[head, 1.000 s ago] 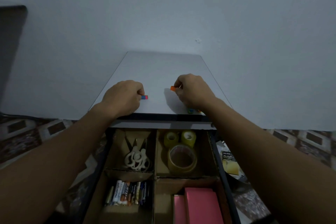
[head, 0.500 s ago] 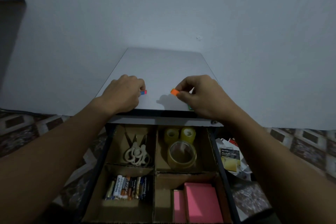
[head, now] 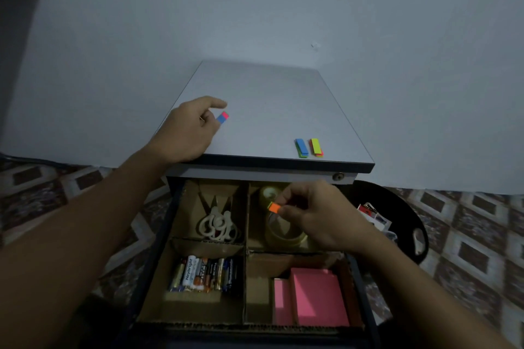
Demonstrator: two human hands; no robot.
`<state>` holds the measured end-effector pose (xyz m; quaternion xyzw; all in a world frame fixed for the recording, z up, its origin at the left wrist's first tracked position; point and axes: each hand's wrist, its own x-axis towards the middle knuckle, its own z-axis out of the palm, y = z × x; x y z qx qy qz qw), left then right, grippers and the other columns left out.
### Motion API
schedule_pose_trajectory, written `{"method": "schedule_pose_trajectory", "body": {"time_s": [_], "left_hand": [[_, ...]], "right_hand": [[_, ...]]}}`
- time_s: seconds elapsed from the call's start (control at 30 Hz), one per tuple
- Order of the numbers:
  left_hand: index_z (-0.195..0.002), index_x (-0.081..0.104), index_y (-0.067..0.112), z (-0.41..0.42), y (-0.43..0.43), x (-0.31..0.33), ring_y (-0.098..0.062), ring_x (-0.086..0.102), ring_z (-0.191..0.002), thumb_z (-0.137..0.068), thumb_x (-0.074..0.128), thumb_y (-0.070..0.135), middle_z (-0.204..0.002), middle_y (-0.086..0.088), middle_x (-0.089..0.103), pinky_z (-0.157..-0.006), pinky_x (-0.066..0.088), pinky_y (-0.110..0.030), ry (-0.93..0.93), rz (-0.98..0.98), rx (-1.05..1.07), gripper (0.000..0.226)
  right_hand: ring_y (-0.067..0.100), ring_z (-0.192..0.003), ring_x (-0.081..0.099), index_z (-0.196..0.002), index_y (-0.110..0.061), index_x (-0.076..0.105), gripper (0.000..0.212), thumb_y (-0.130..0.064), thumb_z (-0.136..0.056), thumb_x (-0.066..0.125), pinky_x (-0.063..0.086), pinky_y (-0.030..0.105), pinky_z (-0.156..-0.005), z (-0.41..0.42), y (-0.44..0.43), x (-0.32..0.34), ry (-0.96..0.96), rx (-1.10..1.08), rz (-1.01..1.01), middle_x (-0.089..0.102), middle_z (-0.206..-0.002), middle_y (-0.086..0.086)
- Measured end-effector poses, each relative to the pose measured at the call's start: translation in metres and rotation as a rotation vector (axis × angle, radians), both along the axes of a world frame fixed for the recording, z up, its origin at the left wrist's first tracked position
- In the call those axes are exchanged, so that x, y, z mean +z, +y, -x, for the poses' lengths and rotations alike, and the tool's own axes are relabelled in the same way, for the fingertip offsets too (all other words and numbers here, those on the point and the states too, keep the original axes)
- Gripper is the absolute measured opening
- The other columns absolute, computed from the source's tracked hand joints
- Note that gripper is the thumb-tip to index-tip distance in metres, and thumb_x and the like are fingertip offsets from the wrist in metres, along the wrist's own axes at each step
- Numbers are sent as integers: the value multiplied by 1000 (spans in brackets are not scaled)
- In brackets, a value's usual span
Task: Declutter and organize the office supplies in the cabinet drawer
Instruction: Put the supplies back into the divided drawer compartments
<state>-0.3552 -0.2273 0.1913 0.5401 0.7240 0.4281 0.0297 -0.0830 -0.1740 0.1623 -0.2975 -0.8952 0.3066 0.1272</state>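
Observation:
The open cabinet drawer [head: 158,244] is split by cardboard into compartments. White-handled scissors [head: 217,225] lie back left, tape rolls [head: 286,234] back right, batteries [head: 205,273] front left, pink sticky notes [head: 316,297] front right. My right hand [head: 317,215] pinches small orange sticky tabs [head: 274,208] above the tape compartment. My left hand [head: 188,129] rests on the cabinet top [head: 261,105] and pinches blue and pink tabs [head: 222,117]. Blue-green tabs [head: 301,147] and yellow-green tabs [head: 316,147] lie near the top's front edge.
A black round bin [head: 408,215] with paper scraps and packaging stands right of the cabinet. A pale wall rises behind it. Patterned floor tiles [head: 470,238] spread on both sides. A dark panel [head: 14,37] is at the far left.
My right hand has carried the orange tabs off the cabinet top and down over the tape compartment, uncovering two tab stacks on the top. My left hand has stayed on the top holding its tabs.

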Motion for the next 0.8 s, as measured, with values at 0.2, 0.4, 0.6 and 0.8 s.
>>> {"method": "schedule_pose_trajectory", "body": {"time_s": [0.2, 0.4, 0.6, 0.8], "left_hand": [[-119, 66, 23, 0, -6, -9, -15, 43, -53, -100, 50, 6, -67, -7, 52, -49, 36, -26, -79, -14, -54, 31], [-117, 65, 26, 1, -2, -9, -13, 46, -55, -100, 51, 11, -67, -3, 54, -49, 39, -25, -33, 14, -33, 26], [-117, 66, 25, -2, -4, -13, -13, 47, -56, -100, 49, 9, -69, -8, 57, -48, 39, -20, -19, 28, -32, 28], [-118, 65, 24, 0, -4, -14, -12, 47, -56, -101, 49, 11, -67, -1, 57, -45, 38, -16, -15, 50, -49, 26]], "right_hand": [[-10, -86, 63, -96, -29, 74, 8, -29, -93, 67, 48, 6, -71, -12, -28, -27, -158, 93, 74, 69, -93, -18], [8, -89, 65, -108, -25, 72, 19, -29, -90, 65, 53, 22, -76, -6, -56, -57, -397, 115, -89, 71, -99, -6], [25, -92, 66, -107, -19, 71, 24, -21, -85, 63, 57, 36, -80, 11, -57, -88, -476, 89, -158, 70, -102, 8], [27, -89, 68, -100, -13, 72, 16, -17, -89, 60, 57, 38, -80, 15, -59, -90, -439, 121, -185, 71, -99, 10]]}}
